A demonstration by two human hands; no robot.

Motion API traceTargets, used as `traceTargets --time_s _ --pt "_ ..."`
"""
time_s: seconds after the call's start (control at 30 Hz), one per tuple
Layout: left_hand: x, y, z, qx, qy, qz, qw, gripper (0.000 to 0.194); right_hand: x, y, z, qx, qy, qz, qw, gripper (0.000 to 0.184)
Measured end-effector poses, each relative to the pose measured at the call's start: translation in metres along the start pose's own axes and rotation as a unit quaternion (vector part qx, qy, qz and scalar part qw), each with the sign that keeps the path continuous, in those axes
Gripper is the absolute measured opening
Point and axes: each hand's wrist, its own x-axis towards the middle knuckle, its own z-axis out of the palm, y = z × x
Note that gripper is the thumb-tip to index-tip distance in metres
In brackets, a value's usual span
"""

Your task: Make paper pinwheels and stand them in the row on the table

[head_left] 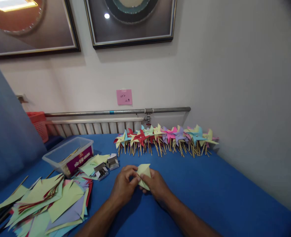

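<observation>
Both of my hands meet over the blue table, just in front of me. My left hand and my right hand pinch a pale yellow-green folded paper square between them, fingers closed on its edges. The paper stands partly folded above my fingers. A long row of finished paper pinwheels on wooden sticks lies along the wall behind my hands.
A heap of coloured cut paper squares lies at the left. A clear plastic tub with a purple box stands behind it, next to two small open pin boxes. A radiator and pipe run along the wall.
</observation>
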Motion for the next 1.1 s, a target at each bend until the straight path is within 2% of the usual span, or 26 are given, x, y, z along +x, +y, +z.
traceTargets --time_s 0.27,0.5,0.7,0.83,1.1 --pt "-0.001 0.005 -0.004 0.039 0.034 0.02 0.998 0.014 -0.004 -0.003 0.0 0.025 -0.044 -0.012 0.999 0.039" --pt "0.0 0.009 -0.01 0.079 0.011 0.071 0.994 0.017 -0.005 -0.004 -0.001 0.026 -0.041 -0.022 0.999 0.034" --pt "-0.001 0.006 -0.008 0.113 0.037 0.104 0.987 0.015 -0.004 -0.002 -0.001 0.027 -0.048 -0.026 0.998 0.033" --pt "-0.001 0.005 -0.007 0.117 0.054 0.106 0.986 0.014 -0.006 -0.007 0.001 0.033 -0.052 -0.032 0.998 0.028" --pt "-0.001 0.005 -0.006 0.111 0.078 0.08 0.988 0.011 -0.007 -0.009 0.003 0.054 -0.051 -0.018 0.997 0.035"
